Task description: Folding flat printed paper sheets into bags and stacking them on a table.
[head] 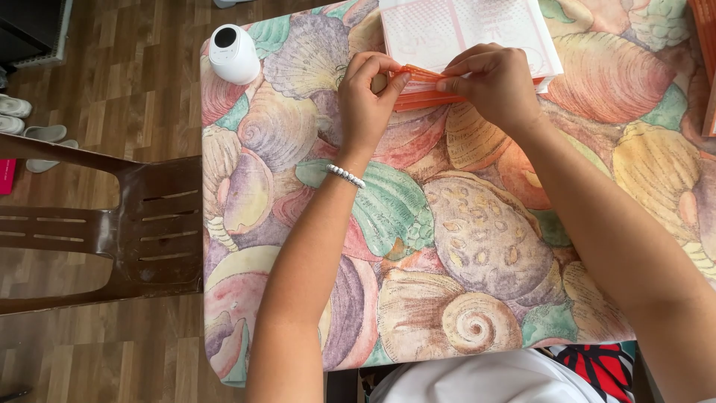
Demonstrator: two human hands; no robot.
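My left hand (368,97) and my right hand (496,82) meet at the far side of the table, both pinching a narrow folded strip of orange paper (421,75). The strip lies on a small stack of orange sheets (425,98), with a white and pink patterned sheet (462,30) just beyond it. A beaded bracelet (345,175) circles my left wrist. My fingertips hide the ends of the strip.
The table wears a cloth printed with large seashells (462,239). A white cylindrical device (233,54) stands at its far left corner. A brown plastic chair (112,224) sits to the left on the wooden floor. Shoes (30,127) lie at the far left. More orange material (708,67) shows at the right edge.
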